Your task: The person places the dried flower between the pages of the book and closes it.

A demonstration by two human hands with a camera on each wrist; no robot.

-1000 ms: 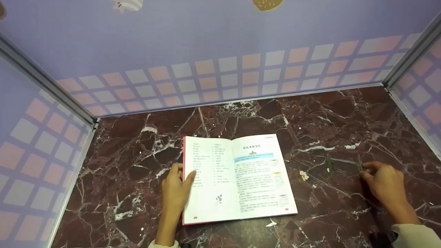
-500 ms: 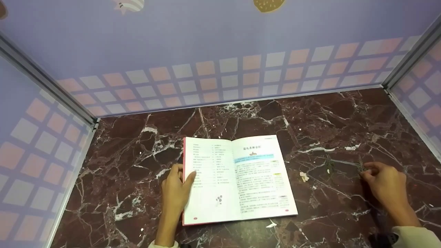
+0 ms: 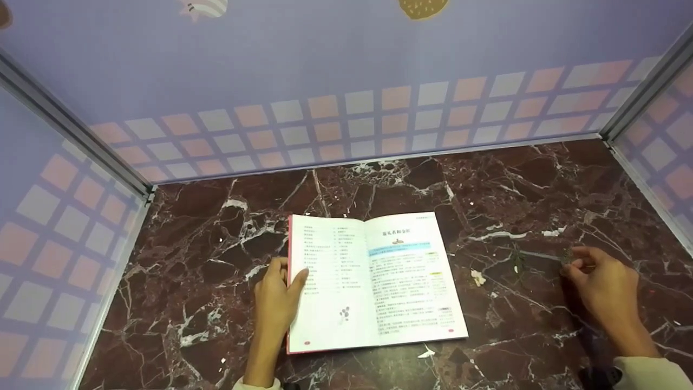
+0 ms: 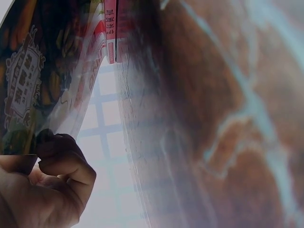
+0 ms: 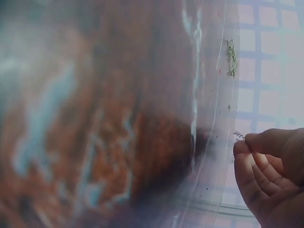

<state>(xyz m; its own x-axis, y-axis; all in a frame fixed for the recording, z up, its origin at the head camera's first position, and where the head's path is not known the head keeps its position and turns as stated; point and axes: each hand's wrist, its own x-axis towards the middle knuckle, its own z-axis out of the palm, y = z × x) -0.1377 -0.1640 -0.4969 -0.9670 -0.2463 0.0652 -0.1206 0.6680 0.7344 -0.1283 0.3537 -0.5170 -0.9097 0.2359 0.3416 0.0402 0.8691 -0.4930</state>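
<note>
An open book (image 3: pixel 341 319) lies spread on a dark marbled tabletop, printed text on both pages and a pink edge along its left side. My left hand (image 3: pixel 275 298) grips the book's left edge, thumb on the page and fingers underneath; the left wrist view shows its dark illustrated cover (image 4: pixel 47 71) and pink spine. To the right of the book, my right hand (image 3: pixel 606 281) pinches a small green sprig between thumb and forefinger; the sprig's tip (image 5: pixel 239 136) shows past the fingertips in the right wrist view. A second green sprig (image 3: pixel 517 259) lies on the tabletop to its left.
Cream-coloured scraps lie near the book, one scrap (image 3: pixel 477 277) to its right and another scrap (image 3: pixel 426 351) below its lower edge. A lilac checked panel (image 3: pixel 346 81) stands behind the tabletop (image 3: pixel 206 281), with side panels at left and right.
My right hand, pinching the sprig, has shifted and turned slightly, so less of the sprig shows past the fingers. The left hand and the book stay in place.
</note>
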